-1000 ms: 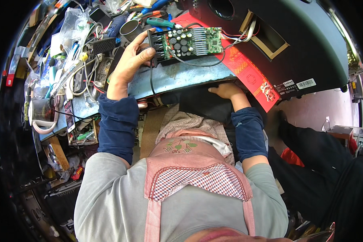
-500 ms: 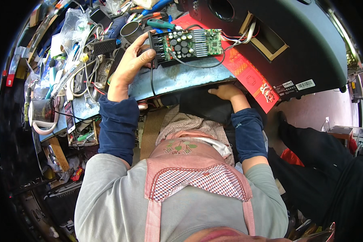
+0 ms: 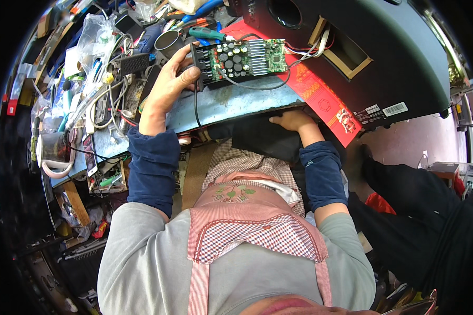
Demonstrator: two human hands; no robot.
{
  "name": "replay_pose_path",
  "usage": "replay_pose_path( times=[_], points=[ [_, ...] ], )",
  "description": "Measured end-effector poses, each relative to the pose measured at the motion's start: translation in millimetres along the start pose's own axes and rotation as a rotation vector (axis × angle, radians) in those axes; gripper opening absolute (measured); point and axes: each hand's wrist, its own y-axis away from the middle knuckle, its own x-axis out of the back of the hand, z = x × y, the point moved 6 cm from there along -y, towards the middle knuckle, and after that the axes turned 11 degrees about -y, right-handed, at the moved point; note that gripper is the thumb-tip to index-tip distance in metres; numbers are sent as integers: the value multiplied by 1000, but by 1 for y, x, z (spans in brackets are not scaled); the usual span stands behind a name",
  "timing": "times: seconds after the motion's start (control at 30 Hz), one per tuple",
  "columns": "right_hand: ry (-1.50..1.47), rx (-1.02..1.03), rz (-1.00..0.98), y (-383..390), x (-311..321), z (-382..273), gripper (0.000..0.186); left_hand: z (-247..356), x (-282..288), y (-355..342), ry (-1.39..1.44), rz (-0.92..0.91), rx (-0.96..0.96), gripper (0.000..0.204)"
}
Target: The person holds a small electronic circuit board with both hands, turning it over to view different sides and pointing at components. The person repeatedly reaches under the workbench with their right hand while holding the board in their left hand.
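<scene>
My left hand grips the black end panel of an amplifier module, with the thumb on its near side. The module's green circuit board faces up, showing several round capacitors and a row of metal fins. A grey cable loops along its near side, and a black cord hangs from the panel over the bench edge. My right hand is low at the front edge of the bench, over black cloth on my lap. Its thumb shows, but the other fingers are mostly hidden.
A large black speaker cabinet with a rectangular opening stands at the right, wires running from it. Under it lies a red printed sheet. Cables and tools crowd the left of the blue bench, near a green-handled screwdriver. Someone's dark-clothed legs are at right.
The module and my left hand sit very slightly further left in the picture, as does the speaker. Both hands otherwise keep their positions.
</scene>
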Motion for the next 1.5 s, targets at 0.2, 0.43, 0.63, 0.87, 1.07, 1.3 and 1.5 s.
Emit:
replay_pose_path(
  times=[0.2, 0.43, 0.63, 0.87, 1.07, 1.3, 1.5],
  points=[
    [3, -116, -123, -7, -6, 9, 87, 7, -3, -1, 14, -10, -21, 104],
    [13, -156, -141, 1, 0, 2, 87, 8, -3, 1, 12, -4, -35, 102],
    [-22, -37, -20, 11, 8, -6, 96, 4, -5, 2, 24, 20, -76, 108],
    [-179, -113, -140, -11, -8, 13, 97, 18, -23, 21, 141, 101, -127, 126],
    [-123, -129, -43, -4, -7, 12, 89, 37, -36, 50, -485, 294, -295, 132],
    [-24, -95, 88, 16, -6, 4, 79, 14, -35, 54, -334, 293, -380, 108],
    [-44, -212, 91, 59, -5, -12, 72, -30, -2, 39, 271, 530, -107, 51]
  ],
)
